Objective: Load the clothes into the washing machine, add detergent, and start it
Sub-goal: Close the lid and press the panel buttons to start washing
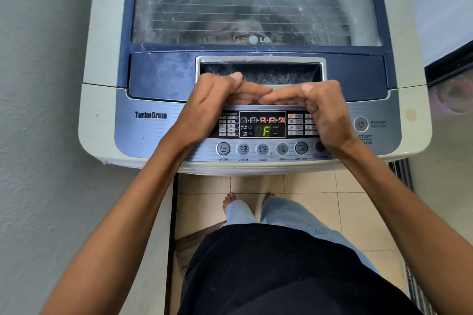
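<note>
The top-load washing machine (pixel 107 120) stands before me with its glass lid (pixel 204 7) down. Through the cloudy glass the drum shows dimly with dark shapes I cannot make out. My left hand (pixel 217 100) and my right hand (pixel 317 107) meet fingertip to fingertip on the front lip of the lid handle (pixel 268 75). Their thumbs lie on top at the recess and their fingers run along the front edge, pinching it. The control panel (pixel 153 135) is lit, and its display (pixel 265 131) shows a green "F". No detergent container is in view.
The power button (pixel 361 124) and the START/PAUSE label (pixel 365 138) sit right of my right hand. A row of round buttons (pixel 243 149) runs under the display. A grey wall (pixel 38 110) is close on the left, a dark-edged appliance (pixel 450 64) on the right, tiled floor (pixel 307 186) below.
</note>
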Available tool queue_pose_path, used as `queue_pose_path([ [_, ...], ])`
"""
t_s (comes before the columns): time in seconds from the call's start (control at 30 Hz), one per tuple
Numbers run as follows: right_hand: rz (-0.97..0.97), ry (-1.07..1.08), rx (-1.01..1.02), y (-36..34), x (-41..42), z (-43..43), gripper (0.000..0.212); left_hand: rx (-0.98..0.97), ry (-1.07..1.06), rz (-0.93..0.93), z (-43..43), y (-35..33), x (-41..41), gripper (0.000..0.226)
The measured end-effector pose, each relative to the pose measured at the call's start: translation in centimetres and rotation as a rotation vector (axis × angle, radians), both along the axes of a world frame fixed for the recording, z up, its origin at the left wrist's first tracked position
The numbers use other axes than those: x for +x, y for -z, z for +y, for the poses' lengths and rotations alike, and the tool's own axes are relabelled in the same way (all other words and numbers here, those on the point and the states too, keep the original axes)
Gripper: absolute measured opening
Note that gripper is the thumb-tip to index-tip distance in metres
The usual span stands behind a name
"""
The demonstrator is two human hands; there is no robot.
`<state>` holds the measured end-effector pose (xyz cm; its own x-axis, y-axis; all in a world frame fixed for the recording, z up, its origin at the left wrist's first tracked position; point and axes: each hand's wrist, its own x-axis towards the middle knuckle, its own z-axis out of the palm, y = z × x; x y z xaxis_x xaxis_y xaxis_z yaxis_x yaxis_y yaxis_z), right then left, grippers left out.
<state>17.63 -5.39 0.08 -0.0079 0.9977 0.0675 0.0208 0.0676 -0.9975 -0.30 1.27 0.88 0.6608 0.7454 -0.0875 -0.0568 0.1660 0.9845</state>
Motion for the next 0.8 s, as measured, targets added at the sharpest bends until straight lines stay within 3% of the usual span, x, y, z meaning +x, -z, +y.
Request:
queue_pose_path([
  [0.8,-0.09,0.008,-0.004,-0.09,-0.01,0.02,0.052,0.018,-0.024,0.03,-0.01,-0.04,0.28,0.042],
])
